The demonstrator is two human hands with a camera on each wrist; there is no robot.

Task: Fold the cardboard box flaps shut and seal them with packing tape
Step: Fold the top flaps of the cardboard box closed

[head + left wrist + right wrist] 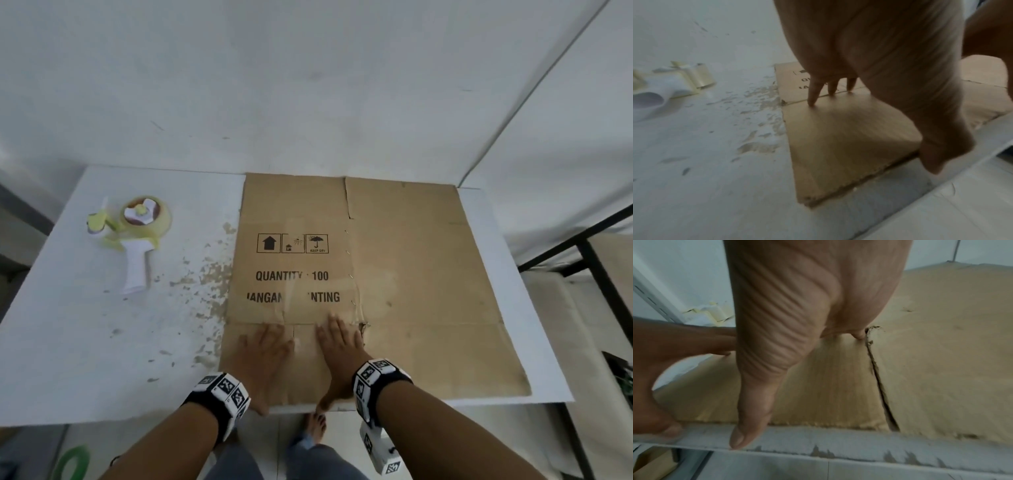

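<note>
On the white counter (102,342), head view: flattened cardboard box (411,274) lies flat, left hand (263,356) and right hand (339,353) pressing its near flap, tape dispenser (137,236) well apart to the left | left wrist: fingers (813,94) straight, tips on the fold line | right wrist: fingers (859,335) straight on cardboard, thumb over the counter edge.

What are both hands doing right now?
Left hand: open, fingers flat on the cardboard box, holding nothing.
Right hand: open, pressing flat on the same box, holding nothing.
</note>
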